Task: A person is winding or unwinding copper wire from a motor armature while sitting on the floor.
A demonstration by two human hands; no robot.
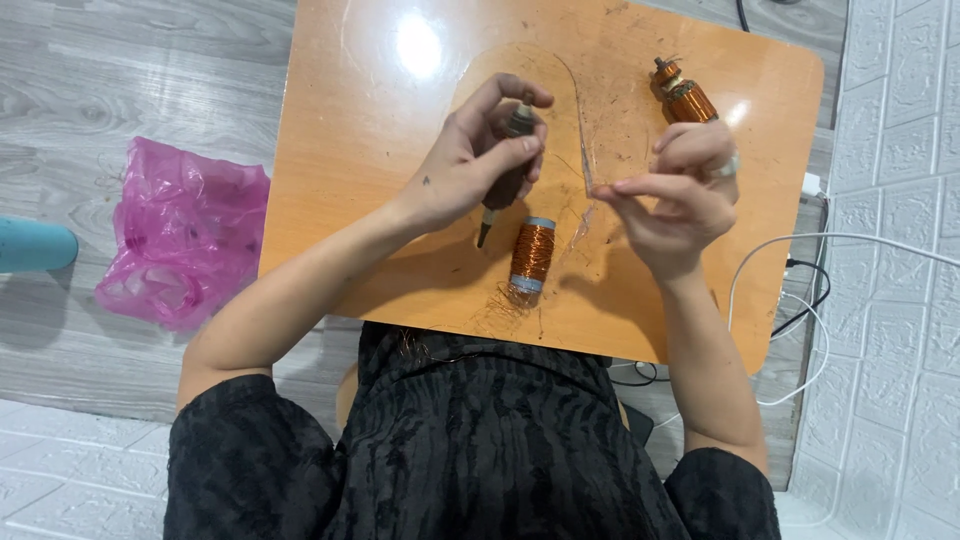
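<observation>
My left hand (478, 155) grips a dark brown motor armature (508, 180) upright over the orange table (380, 200), its shaft tip pointing down. My right hand (675, 195) pinches a thin, curved clear strip (583, 150) between thumb and fingers; a ring sits on one finger. A spool of copper wire (532, 254) lies on the table between the hands, with loose wire strands (505, 305) below it. A second copper-wound armature (685, 95) lies at the far right of the table, just beyond my right hand.
A crumpled pink plastic bag (180, 235) lies on the grey wood floor at left, beside a teal object (30, 247) at the frame edge. White and black cables (800, 300) run along the right side near a white textured wall (900, 200).
</observation>
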